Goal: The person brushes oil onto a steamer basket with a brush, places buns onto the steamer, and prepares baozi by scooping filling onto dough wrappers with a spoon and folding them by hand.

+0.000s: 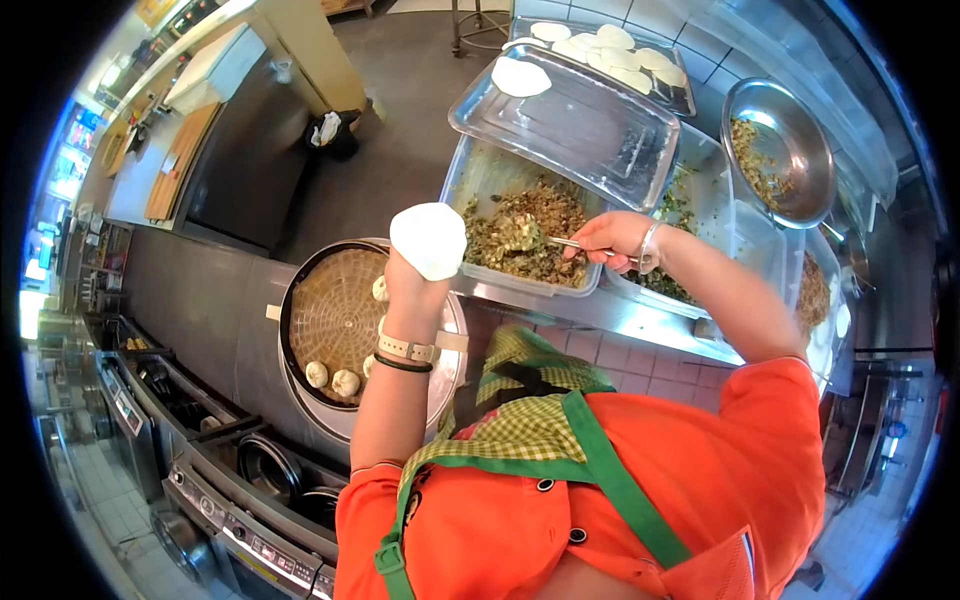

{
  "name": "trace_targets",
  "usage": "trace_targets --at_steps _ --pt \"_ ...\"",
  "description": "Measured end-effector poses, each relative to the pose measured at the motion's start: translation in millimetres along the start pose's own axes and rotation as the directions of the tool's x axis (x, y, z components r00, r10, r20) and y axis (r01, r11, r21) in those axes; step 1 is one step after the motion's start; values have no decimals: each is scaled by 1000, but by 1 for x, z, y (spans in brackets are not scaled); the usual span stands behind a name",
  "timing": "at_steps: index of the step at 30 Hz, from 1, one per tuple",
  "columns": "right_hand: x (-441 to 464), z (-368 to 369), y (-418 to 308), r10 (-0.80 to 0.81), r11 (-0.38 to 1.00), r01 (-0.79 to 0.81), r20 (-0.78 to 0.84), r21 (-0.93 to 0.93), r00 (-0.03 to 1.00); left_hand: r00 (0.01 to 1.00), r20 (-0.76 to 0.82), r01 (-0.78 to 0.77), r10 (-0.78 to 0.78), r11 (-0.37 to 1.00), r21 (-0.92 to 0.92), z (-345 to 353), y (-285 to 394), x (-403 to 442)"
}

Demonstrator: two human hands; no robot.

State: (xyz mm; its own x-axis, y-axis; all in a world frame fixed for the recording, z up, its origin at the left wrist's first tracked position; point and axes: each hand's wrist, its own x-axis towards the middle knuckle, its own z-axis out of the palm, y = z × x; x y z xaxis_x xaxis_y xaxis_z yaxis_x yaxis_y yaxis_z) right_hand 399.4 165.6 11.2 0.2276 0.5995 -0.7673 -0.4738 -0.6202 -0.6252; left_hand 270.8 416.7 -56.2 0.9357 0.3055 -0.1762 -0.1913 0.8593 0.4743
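Observation:
A round white dough wrapper (430,240) lies over the palm and fingers of my left hand (413,288), which holds it up beside the filling tub. My right hand (618,238) grips a metal spoon (566,243) by its handle. The spoon's bowl carries a heap of chopped filling (522,232) and sits within the plastic tub (560,287). Below my left hand, a round steamer tray (330,290) with a mesh liner bears several pleated buns (345,382) near its rim. My left fingers are mostly hidden by the wrapper.
A metal tray (575,120) lies across the tubs with one dough wrapper (521,77) on it. More wrappers (625,60) lie on a tray behind. A steel bowl (800,175) with filling stands at right, near a tub of greens (705,200). Cooking equipment (240,520) stands lower left.

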Motion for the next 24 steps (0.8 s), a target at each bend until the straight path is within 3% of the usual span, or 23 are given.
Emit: trace_targets --at_steps 1,3,5,6,7,8,9,10,11,13,20,22,23,24 --pt "-8 2 -4 -35 996 36 -18 83 999 1000 7 -18 18 999 45 4 0 6" --pt "-22 9 -12 -81 994 82 -19 76 997 999 -18 -46 48 995 88 15 -9 17" --pt "-35 20 -20 -241 970 243 -85 14 967 983 -182 62 -39 990 124 23 -22 29" --pt "-32 20 -20 -318 947 311 -105 -75 942 978 -192 96 -80 992 79 31 -33 33" --pt "-19 21 -12 -323 946 316 -106 -78 941 983 -103 149 -151 988 -30 36 -42 39" --pt "-1 26 3 -749 598 479 -235 -643 620 987 -53 148 -153 985 -89 43 -53 44" --pt "9 35 13 -985 57 224 -18 -973 174 988 -3 150 -152 978 -148 52 -60 47" --pt "-6 57 9 -901 209 50 -172 -977 398 989 0 147 -149 978 -149 54 -64 53" --pt "-3 68 15 -843 195 -115 -226 -974 489 989 15 147 -147 963 -227 54 -68 60" --pt "7 88 29 -856 92 -255 -207 -962 474 989 30 146 -144 940 -307 48 -71 67" --pt "6 96 37 -808 103 -234 -218 -967 547 975 101 220 -199 932 -290 35 -72 67" --pt "8 76 33 -871 292 6 -264 -956 414 980 -19 189 -199 952 -241 33 -69 65" --pt "6 69 29 -874 284 6 -256 -959 414 981 -16 182 -192 952 -244 33 -66 66" --pt "2 63 25 -872 322 107 -251 -941 420 974 -24 213 -227 943 -257 33 -62 63"
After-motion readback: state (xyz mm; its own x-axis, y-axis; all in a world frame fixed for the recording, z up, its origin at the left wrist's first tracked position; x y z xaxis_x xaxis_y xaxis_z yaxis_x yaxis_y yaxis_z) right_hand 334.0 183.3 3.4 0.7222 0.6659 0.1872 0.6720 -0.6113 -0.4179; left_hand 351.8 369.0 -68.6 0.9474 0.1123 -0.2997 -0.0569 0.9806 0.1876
